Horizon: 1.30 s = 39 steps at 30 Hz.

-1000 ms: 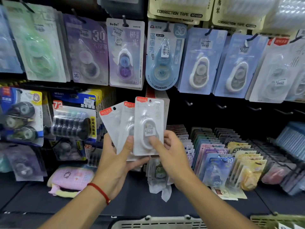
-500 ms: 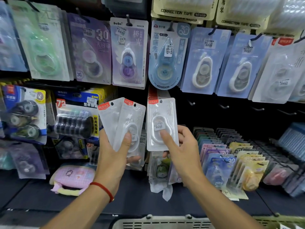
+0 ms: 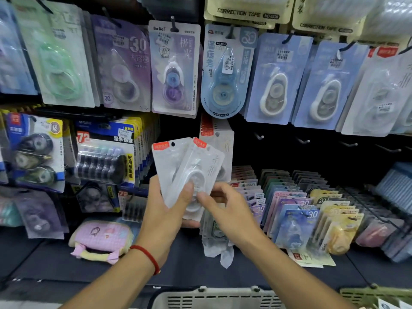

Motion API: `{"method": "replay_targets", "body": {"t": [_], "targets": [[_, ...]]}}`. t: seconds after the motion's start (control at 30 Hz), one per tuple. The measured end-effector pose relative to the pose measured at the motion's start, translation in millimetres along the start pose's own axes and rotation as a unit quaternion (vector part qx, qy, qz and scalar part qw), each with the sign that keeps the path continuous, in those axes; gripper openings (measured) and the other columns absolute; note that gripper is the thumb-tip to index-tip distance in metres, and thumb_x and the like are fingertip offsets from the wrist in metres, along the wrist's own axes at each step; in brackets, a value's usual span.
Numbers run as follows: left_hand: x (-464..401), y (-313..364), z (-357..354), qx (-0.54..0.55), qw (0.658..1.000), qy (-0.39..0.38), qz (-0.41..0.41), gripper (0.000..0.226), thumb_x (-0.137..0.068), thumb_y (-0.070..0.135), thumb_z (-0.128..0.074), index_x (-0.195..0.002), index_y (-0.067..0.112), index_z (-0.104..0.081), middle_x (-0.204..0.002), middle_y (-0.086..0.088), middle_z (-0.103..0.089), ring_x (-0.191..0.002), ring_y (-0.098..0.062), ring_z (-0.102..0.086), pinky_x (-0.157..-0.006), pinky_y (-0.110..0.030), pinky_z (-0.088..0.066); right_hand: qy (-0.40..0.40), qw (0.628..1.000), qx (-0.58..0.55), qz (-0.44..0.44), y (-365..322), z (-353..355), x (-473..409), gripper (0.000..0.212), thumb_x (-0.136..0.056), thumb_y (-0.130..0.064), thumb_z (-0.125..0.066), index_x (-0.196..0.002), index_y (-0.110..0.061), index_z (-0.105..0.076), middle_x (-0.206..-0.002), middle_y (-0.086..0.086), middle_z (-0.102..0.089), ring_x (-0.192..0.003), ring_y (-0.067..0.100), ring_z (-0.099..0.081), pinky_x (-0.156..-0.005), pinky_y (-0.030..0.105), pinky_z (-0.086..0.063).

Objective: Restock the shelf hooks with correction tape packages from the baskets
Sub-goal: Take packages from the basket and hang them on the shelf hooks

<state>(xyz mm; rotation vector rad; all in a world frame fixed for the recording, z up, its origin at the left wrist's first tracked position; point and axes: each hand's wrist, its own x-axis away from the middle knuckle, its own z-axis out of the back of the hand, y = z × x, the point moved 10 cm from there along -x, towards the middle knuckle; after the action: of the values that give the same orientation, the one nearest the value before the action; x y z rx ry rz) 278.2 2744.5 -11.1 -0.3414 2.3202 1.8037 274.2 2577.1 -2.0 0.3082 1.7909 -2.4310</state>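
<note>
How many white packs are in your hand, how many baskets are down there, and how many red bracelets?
White packs in the left hand: 2
Baskets: 2
Red bracelet: 1
Total: 5

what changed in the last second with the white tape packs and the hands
The right hand carried one white correction tape package up to the hook beside the black multipack, let go, and has come back to pinch the next one. The left hand went from three fanned packages to two and still grips them. The shelf display and grey basket stayed put.
</note>
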Motion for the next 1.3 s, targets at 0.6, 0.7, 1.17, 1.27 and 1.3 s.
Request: {"method": "replay_targets", "body": {"t": [0.6, 0.7, 1.17, 1.27, 1.3], "targets": [[-3.0, 8.7, 17.8, -0.011, 0.997, 0.07, -0.041, 0.026, -0.108, 0.024, -0.057, -0.119, 0.048, -0.057, -0.108, 0.024, -0.072, -0.093, -0.01, -0.076, -0.066, -0.043, -0.067, 0.119, 0.985, -0.095, 0.082, -20.1, 42.3, -8.2, 0.028, -0.098, -0.039, -0.071, -0.124, -0.031, -0.063, -0.1, -0.011, -0.08, -0.089, 0.01, -0.077, -0.069, 0.022, -0.061], [-3.3, 13.3, 23.2, -0.018, 0.995, 0.085, -0.056, 0.024, -0.108, 0.025, -0.057, -0.123, 0.044, -0.056, -0.108, 0.025, -0.072, -0.093, -0.009, -0.076, -0.063, -0.035, -0.066, 0.122, 0.991, 0.025, 0.051, -11.1, 43.7, -15.4, 0.039, -0.097, -0.051, -0.067, -0.13, -0.031, -0.061, -0.113, -0.012, -0.076, -0.096, 0.002, -0.072, -0.081, 0.029, -0.062], [-3.0, 4.9, 10.9, -0.048, 0.996, 0.051, -0.048, 0.032, -0.107, 0.023, -0.059, -0.11, 0.055, -0.056, -0.107, 0.026, -0.07, -0.096, -0.006, -0.074, -0.065, -0.034, -0.065, -0.036, 0.819, 0.534, 0.206, -3.3, -11.9, -35.2, 0.065, -0.106, -0.028, -0.051, -0.165, -0.025, -0.025, -0.175, -0.01, 0.01, -0.163, 0.02, 0.001, -0.127, 0.046, -0.023], [-4.1, -0.9, 7.7, -0.045, 0.998, 0.039, -0.033, 0.034, -0.104, 0.021, -0.062, -0.108, 0.054, -0.055, -0.109, 0.025, -0.07, -0.097, -0.008, -0.074, -0.068, -0.041, -0.067, -0.022, 0.845, 0.478, 0.237, -16.9, -6.5, -26.7, 0.055, -0.105, -0.023, -0.054, -0.158, -0.021, -0.041, -0.175, -0.005, -0.01, -0.161, 0.021, -0.013, -0.127, 0.044, -0.025], [-3.9, -2.2, 5.4, -0.036, 0.998, 0.032, -0.028, 0.031, -0.102, 0.023, -0.065, -0.108, 0.052, -0.055, -0.11, 0.023, -0.071, -0.097, -0.01, -0.075, -0.068, -0.043, -0.067, -0.011, 0.862, 0.442, 0.248, -21.4, -3.1, -21.3, 0.05, -0.106, -0.023, -0.053, -0.155, -0.019, -0.045, -0.173, -0.003, -0.02, -0.158, 0.02, -0.021, -0.126, 0.042, -0.027]]}}
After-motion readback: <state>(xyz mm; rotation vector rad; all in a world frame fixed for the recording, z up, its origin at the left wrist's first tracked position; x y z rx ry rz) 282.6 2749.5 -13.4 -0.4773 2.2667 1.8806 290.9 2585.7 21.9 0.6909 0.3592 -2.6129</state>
